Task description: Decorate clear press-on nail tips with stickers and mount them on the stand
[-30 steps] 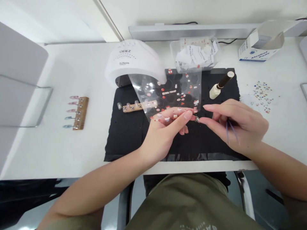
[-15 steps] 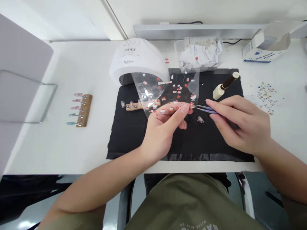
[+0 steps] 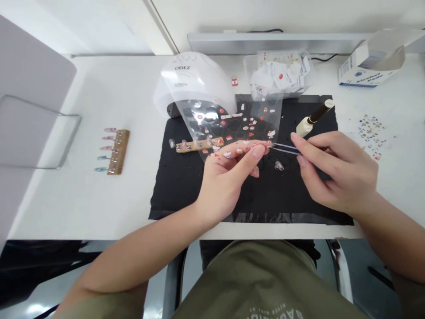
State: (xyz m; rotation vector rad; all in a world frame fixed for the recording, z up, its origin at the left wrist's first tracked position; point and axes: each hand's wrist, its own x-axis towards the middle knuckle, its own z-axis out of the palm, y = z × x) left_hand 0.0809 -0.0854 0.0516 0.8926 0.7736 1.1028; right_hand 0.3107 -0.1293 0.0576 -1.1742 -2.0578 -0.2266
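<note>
Bench: we see a white table (image 3: 83,208) with a black mat (image 3: 186,195) at centre and a white nail lamp (image 3: 189,75) at upper centre.
Left hand (image 3: 226,177): pinches a clear sticker sheet (image 3: 255,119) by its lower edge, above the mat at centre.
Right hand (image 3: 338,173): grips slim tweezers (image 3: 285,148), their tips just beside the left fingertips.
Handling: we judge the sheet light and floppy, best held by its edge.

UV nail lamp (image 3: 194,79) behind mat (image 3: 172,190), tip stick (image 3: 118,151) L of it, loose gems (image 3: 371,137) R.
</note>
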